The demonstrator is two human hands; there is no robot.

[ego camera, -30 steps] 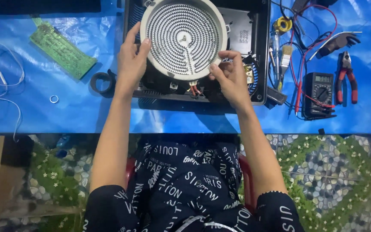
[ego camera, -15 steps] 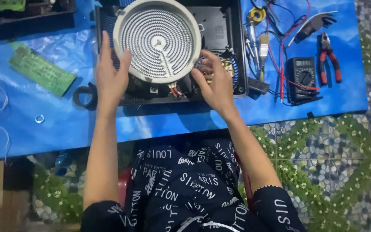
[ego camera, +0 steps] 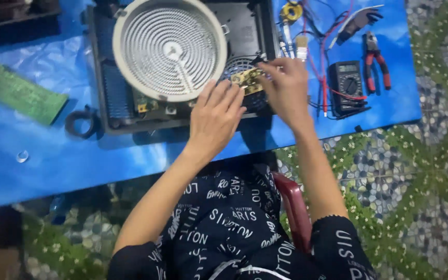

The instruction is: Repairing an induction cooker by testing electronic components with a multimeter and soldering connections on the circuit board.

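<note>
Currently, both hands work at the front right of the opened black cooker housing (ego camera: 105, 88), which lies on the blue surface (ego camera: 79, 161). The left hand (ego camera: 214, 116) rests palm down, fingers extended and released, at the front edge of the round coiled heating element (ego camera: 169, 47). The right hand (ego camera: 286, 85) pinches a small yellowish circuit board (ego camera: 245, 80) just right of the element. A black multimeter (ego camera: 346, 85) and red-handled pliers (ego camera: 377, 59) lie to the right.

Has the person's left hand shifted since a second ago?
Yes. The left hand went from the round white heating coil's left edge to its lower right.
</note>
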